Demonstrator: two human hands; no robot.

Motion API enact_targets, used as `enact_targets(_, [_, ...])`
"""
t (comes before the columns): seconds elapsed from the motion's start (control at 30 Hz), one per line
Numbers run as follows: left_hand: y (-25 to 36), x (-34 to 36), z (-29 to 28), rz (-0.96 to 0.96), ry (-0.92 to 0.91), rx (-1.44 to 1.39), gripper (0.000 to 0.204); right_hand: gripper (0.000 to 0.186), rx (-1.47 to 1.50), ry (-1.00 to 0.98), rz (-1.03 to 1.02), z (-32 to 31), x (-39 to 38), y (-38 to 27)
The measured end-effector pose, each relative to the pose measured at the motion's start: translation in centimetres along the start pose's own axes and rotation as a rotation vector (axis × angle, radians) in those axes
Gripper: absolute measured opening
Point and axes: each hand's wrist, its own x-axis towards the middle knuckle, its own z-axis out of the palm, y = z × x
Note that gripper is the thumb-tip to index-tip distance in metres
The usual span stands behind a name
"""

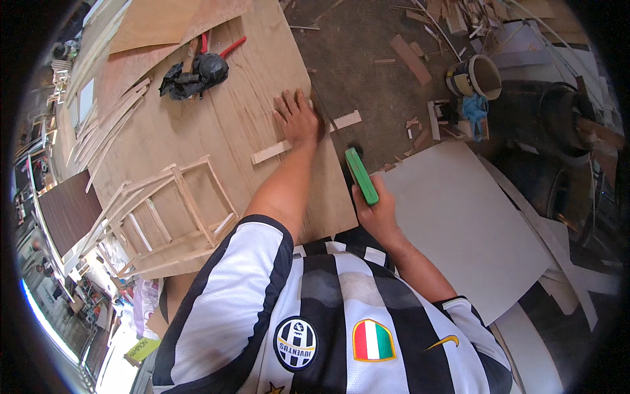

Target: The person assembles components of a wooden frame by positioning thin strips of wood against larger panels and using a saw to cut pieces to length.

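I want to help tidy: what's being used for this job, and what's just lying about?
In use: green-handled saw, in the right hand; wooden strip, under the left hand; plywood board beneath it.

Seemingly just lying about: bucket; black plastic bag; wooden frame; large pale sheet.

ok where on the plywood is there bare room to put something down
Bare plywood lies between the black plastic bag, wooden frame and wooden strip; another patch lies between the left forearm and the plywood's right edge. Crowded: the left side, with thin strips.
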Motion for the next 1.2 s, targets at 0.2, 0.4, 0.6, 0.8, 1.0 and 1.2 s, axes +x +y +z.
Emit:
enact_targets(0.2, [0.1,-0.2,0.2,0.012,0.168,0.057,0.053,0.018,0.043,-0.013,0.051,-1.0,0.1,-2.4])
enact_targets(0.4, [-0.1,-0.1,-0.6,0.013,0.074,0.028,0.056,0.019,0.006,-0.042,0.071,-0.8,2.5,-3.0])
enact_targets(0.6, [0.1,0.2,-0.6,-0.022,-0.056,-0.013,0.057,0.019,-0.029,-0.099,0.093,-0.1,4.0,-3.8])
enact_targets(0.8, [0.3,0.2,-0.6,-0.051,-0.031,-0.035,0.057,0.019,0.019,-0.112,0.103,-1.1,3.2,-5.1])
enact_targets(1.0, [0.0,-0.1,-0.5,-0.035,-0.006,-0.043,0.056,0.020,-0.046,-0.161,0.158,-0.4,3.8,-3.9])
enact_targets(1.2, [0.3,-0.1,-0.6,-0.044,-0.040,-0.028,0.057,0.020,0.027,-0.110,0.116,1.2,5.5,-3.0])
